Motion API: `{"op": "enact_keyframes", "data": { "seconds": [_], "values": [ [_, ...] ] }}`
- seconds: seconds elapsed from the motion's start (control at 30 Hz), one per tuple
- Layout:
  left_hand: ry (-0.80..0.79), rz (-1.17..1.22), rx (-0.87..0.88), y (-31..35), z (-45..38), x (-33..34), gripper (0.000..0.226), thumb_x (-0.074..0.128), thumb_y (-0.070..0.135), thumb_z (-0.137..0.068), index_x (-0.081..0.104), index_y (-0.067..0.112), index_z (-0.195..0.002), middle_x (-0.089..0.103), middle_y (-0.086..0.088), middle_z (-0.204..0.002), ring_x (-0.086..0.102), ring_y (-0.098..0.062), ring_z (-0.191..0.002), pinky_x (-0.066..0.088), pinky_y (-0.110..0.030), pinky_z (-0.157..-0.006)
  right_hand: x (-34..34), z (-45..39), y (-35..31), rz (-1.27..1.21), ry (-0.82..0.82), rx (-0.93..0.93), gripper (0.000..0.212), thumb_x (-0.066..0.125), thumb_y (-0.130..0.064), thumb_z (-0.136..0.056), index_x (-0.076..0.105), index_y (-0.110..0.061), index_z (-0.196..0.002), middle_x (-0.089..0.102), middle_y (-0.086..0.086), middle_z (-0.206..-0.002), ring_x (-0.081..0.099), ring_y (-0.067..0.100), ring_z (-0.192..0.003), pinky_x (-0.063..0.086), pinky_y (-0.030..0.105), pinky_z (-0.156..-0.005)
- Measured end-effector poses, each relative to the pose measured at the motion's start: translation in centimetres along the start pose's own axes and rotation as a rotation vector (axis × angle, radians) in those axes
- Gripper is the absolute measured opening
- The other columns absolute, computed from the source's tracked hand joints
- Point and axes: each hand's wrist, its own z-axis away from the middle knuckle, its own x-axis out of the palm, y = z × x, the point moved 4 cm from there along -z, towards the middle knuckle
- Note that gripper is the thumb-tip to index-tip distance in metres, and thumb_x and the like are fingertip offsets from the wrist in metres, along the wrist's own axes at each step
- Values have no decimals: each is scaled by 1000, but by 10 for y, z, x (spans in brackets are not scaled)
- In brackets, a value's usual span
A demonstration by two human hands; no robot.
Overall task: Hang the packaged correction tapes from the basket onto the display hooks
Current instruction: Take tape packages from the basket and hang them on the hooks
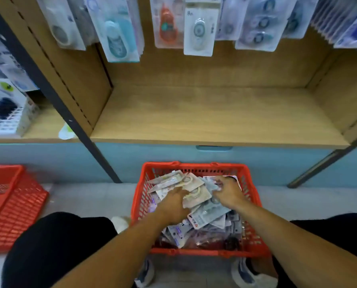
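Spare basket: a second red plastic mesh basket lies tilted on the floor at the lower left of the frame, well apart from the work.
Left hand: the left hand rests on the left part of the heap in the lower centre, fingers curled over a pale pack; whether they truly pinch it, I cannot tell.
Task's things: the flat packaged correction tapes lie loosely piled inside the red plastic mesh shopping basket on the floor, lower centre.
Right hand: the right hand is on the right part of the heap, fingers bent down into the packs; their grip is hidden.
Hanging stock: carded correction tapes already hang along the top of the frame over a bare wooden shelf.
Doing it well: likely sorting for one pack. Lift a single card by its top edge, keep the hang-hole free, and match it to the same design above.
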Motion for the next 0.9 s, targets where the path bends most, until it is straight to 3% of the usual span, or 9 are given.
{"op": "enact_keyframes", "data": {
  "seconds": [0.1, 0.2, 0.3, 0.43, 0.53, 0.63, 0.7, 0.8, 0.9],
  "values": [
    [-121, -205, -36, -30, -2, 43, 84, 70, 37, -95, 23, 24, -165, 3, -3, -175, 5, -26, -161, 16, -41, -130, 44, -15, 69, 138, -121, 85, 74, 67, -48, -58, 60, -29, -129, 64, 3, -126, 64, 25, -111, 54, 36, -90],
    [-109, -253, -21, -44, -7, 57, 87, 71, 27, -93, 21, 31, -164, -3, 1, -175, -2, -24, -162, 11, -45, -131, 64, -19, 91, 168, -125, 198, 96, 67, -68, -41, 60, -28, -128, 60, 2, -128, 59, 25, -115, 51, 34, -96],
    [-25, -213, -5, -44, -14, 55, 86, 70, 22, -93, 21, 31, -163, 9, 1, -174, 8, -22, -161, 16, -41, -130, 59, -16, 65, 90, -177, 279, 85, 72, -51, -43, 54, -35, -125, 55, 2, -128, 56, 27, -117, 52, 36, -96],
    [102, -67, -108, -47, -23, 47, 103, 76, 25, -88, 9, 27, -166, 12, 0, -173, 16, -23, -158, 20, -39, -129, 34, -23, 31, -140, -41, 381, 60, 63, -30, -76, 54, -25, -135, 62, 9, -132, 57, 32, -122, 49, 42, -102],
    [172, -90, -193, -55, -25, 46, 100, 79, 39, -85, 19, 29, -164, 8, -3, -172, 13, -28, -158, 23, -46, -128, 22, -17, 8, 117, 119, 147, 66, 58, -25, -85, 42, -26, -149, 44, 8, -151, 36, 32, -140, 35, 45, -113],
    [196, 45, -309, -66, -25, 46, 105, 77, 32, -87, 8, 26, -166, -4, -4, -174, 6, -31, -160, 24, -47, -128, 46, -10, -25, 277, -219, -239, 96, 64, -22, -84, 9, -36, -160, 3, -5, -169, 0, 23, -154, 9, 45, -125],
    [162, 124, -344, -71, -27, 44, 111, 76, 31, -88, -2, 25, -166, -11, -4, -174, 13, -30, -160, 29, -45, -126, 66, -12, -28, 406, -383, -305, 106, 66, -22, -83, -6, -39, -159, -13, -9, -168, -14, 22, -154, 1, 45, -125],
    [131, 226, -315, -70, -31, 41, 109, 73, 21, -90, -5, 21, -167, 1, -5, -174, 35, -31, -152, 38, -41, -118, 71, -18, -34, 502, -352, -339, 109, 66, -20, -85, -14, -36, -158, -16, -7, -167, -15, 23, -154, 1, 47, -125],
    [183, 292, -289, -70, -32, 41, 92, 63, 10, -93, 10, 18, -167, 17, -5, -173, 32, -31, -154, 34, -45, -123, 75, -19, -50, 650, -214, -505, 105, 65, -21, -84, -7, -32, -160, -9, -3, -169, -9, 25, -155, 0, 50, -125]
  ]
}}
